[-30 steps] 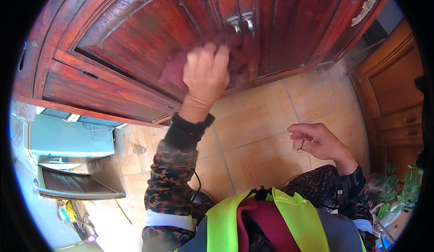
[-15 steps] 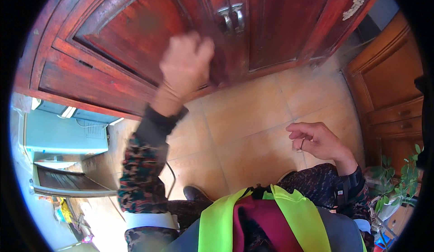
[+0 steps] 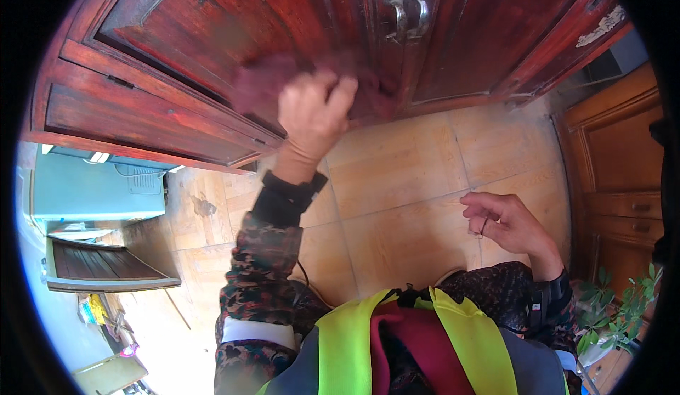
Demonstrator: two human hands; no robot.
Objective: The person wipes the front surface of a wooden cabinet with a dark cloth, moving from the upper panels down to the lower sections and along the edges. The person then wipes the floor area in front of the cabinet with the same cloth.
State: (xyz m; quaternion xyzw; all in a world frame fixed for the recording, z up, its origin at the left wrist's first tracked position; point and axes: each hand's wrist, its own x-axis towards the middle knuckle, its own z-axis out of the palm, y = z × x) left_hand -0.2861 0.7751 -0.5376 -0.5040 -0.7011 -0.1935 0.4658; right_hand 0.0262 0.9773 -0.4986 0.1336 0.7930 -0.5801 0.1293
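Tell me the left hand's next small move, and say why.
Probably slide the maroon cloth upward over the red wooden cabinet door: the left hand holds it at the door's lower part, below the level of the metal handles, and the right hand holds nothing.

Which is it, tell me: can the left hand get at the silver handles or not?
Probably yes: the silver handles look uncovered, up and right of the left hand in the view, with nothing visible blocking the way. The dark red cloth it holds might hamper a grip, though.
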